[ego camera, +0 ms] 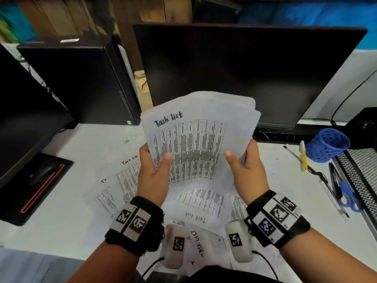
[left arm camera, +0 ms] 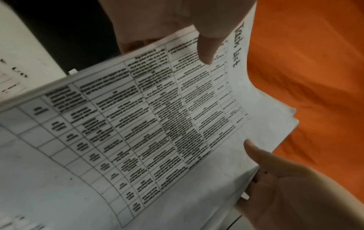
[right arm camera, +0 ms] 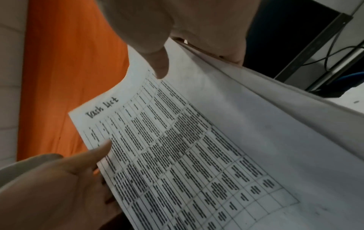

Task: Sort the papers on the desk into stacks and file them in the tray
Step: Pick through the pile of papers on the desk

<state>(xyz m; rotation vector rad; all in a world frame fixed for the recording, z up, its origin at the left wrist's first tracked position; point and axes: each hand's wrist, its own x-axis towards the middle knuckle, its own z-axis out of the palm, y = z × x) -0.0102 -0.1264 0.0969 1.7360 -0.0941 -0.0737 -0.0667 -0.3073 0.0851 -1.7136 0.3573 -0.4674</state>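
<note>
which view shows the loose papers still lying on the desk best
The head view: several loose papers lie spread on the desk beneath the stack held in both hands. The left wrist view catches only a blurred sheet corner at its left edge; the right wrist view shows only the held stack.

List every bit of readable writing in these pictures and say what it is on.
"Task list": handwritten on the top sheet of the held stack.
"Task Li", cut off by the left hand: sheet on the desk.
"Task list", upside down: sheet near the wrists.
"TASK LIST": sheet at the desk's near edge.
Printed table text on all the sheets: too blurred to read.
</note>
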